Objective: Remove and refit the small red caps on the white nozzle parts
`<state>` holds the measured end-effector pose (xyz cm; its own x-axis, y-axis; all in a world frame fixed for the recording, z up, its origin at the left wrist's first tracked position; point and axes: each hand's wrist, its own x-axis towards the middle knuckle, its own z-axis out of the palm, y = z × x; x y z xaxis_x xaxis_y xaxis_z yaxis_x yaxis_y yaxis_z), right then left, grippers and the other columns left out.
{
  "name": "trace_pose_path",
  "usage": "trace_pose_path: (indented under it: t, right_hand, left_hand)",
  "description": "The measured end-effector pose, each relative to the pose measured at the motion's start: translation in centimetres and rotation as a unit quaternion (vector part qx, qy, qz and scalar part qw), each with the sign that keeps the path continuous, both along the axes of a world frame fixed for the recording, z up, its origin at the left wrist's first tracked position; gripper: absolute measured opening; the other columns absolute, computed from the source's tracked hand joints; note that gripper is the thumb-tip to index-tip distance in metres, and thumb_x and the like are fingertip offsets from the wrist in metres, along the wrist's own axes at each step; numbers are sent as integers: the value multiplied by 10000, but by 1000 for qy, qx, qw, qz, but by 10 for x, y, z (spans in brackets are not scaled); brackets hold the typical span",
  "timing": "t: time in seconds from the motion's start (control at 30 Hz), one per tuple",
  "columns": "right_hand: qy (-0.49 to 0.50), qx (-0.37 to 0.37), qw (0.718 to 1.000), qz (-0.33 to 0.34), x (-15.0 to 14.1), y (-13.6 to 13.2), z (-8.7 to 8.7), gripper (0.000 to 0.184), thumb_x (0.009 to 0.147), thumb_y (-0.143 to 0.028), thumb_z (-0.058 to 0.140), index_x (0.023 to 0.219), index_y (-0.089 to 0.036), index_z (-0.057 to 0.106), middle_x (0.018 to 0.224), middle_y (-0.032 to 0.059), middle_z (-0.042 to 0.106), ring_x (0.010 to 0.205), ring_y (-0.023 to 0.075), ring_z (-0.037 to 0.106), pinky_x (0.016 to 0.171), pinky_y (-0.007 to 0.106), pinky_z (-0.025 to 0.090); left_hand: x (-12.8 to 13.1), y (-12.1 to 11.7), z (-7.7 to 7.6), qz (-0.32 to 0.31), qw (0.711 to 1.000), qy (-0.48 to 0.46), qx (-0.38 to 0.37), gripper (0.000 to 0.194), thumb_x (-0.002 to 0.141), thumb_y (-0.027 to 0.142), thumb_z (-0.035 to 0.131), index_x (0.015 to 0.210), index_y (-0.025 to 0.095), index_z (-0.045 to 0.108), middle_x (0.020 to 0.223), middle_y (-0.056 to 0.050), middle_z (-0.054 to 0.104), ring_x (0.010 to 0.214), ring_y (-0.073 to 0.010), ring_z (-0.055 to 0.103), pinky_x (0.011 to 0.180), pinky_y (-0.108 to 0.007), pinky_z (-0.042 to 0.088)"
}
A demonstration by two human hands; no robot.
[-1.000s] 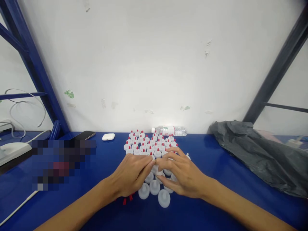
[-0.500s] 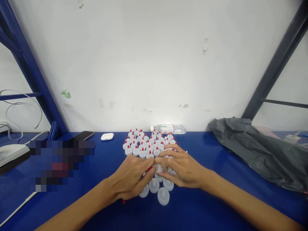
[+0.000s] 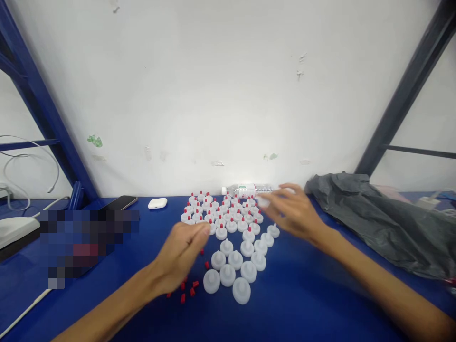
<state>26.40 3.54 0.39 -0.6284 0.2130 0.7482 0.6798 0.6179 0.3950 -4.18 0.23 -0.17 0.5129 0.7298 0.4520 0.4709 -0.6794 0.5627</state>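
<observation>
My right hand (image 3: 294, 213), smeared by motion, is raised at the right of the rows and pinches a white nozzle cap (image 3: 263, 202) between thumb and fingertips. On the near left, my left hand (image 3: 185, 254) is closed with the thumb pressed on the index finger; anything inside it is hidden. Between and in front of the hands stand several white nozzle caps without red tips (image 3: 235, 259). Behind them are rows of white nozzle caps with red tips (image 3: 231, 225). Several loose small red tips (image 3: 193, 291) lie below and beside my left hand.
A clear plastic bottle (image 3: 247, 190) lies along the wall behind the rows. To its left are a white earbud case (image 3: 157, 203) and a phone (image 3: 124, 202). A dark grey plastic bag (image 3: 384, 223) covers the right side of the blue table (image 3: 302, 304).
My hands have parted from over the caps. The right went up and right with a white nozzle cap, while the left drew back leftward. More bare caps and loose red tips now show.
</observation>
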Motion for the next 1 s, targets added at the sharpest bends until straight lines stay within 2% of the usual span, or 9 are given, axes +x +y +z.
trace_pose_path:
  t: [0.07, 0.13, 0.23, 0.37, 0.5, 0.67, 0.8, 0.87, 1.0]
  right_hand:
    - [77, -62, 991, -95, 24, 16, 1, 120, 963, -243, 563, 1066, -210, 614, 949, 58, 745, 851, 217, 644, 888, 422, 443]
    - [108, -139, 975, -136, 38, 27, -2, 145, 972, -282, 524, 1049, -210, 624, 984, 72, 731, 895, 242, 643, 869, 425, 451]
    - [95, -227, 958, -148, 40, 32, -9, 217, 989, -315, 472, 1059, -218, 652, 1091, 70, 717, 995, 258, 628, 918, 442, 438]
    - [59, -298, 940, -153, 37, 33, -20, 331, 1016, -362, 402, 1054, -222, 700, 1114, 71, 729, 1000, 276, 622, 917, 472, 438]
    - [38, -337, 930, -143, 40, 35, -26, 298, 996, -322, 443, 1031, -238, 727, 1041, 61, 750, 989, 261, 645, 893, 418, 467]
    - [45, -373, 916, -143, 40, 32, -25, 345, 950, -287, 518, 1283, -261, 603, 962, 36, 751, 847, 218, 690, 754, 337, 500]
    - [47, -384, 912, -138, 36, 28, -22, 227, 952, -332, 515, 1043, -255, 708, 861, 20, 753, 754, 206, 693, 680, 307, 491]
    - [50, -377, 915, -131, 34, 26, -20, 269, 974, -348, 474, 960, -241, 720, 881, 33, 753, 788, 215, 694, 719, 324, 502]
    - [50, -362, 926, -97, 27, 21, -18, 352, 1017, -400, 401, 1085, -212, 691, 1082, 72, 732, 1013, 237, 661, 892, 388, 503]
  left_hand:
    - [-14, 11, 6, 57, 998, 23, 31, 415, 1027, 366, 255, 643, 208, 275, 579, 57, 286, 511, -102, 280, 547, -274, 234]
    - [-25, 22, 10, 92, 988, 109, 60, 385, 1013, 355, 301, 658, 206, 312, 580, 50, 352, 530, -116, 314, 572, -291, 225]
    - [-29, 31, 8, 91, 974, 200, 54, 336, 993, 316, 341, 676, 208, 353, 596, 36, 433, 554, -139, 390, 590, -303, 231]
    - [-24, 31, -2, 60, 965, 254, 34, 275, 970, 276, 373, 704, 211, 408, 642, 21, 522, 599, -161, 464, 600, -296, 257]
    - [-22, 30, -7, 47, 958, 282, 29, 266, 974, 300, 400, 743, 210, 496, 736, 0, 607, 673, -174, 540, 628, -291, 283]
    - [-24, 32, -8, 42, 948, 316, 12, 352, 1002, 409, 408, 750, 208, 549, 753, -15, 644, 686, -179, 571, 620, -283, 286]
    - [-23, 33, -8, 50, 944, 326, 11, 467, 1040, 436, 293, 763, 200, 585, 763, -43, 676, 694, -194, 591, 637, -297, 295]
    - [-23, 33, -8, 53, 946, 319, 8, 501, 1046, 421, 258, 761, 196, 604, 779, -58, 690, 723, -206, 605, 652, -305, 301]
    - [-24, 31, -9, 47, 952, 304, 7, 456, 1011, 395, 345, 627, 199, 496, 620, -21, 596, 587, -174, 518, 588, -304, 255]
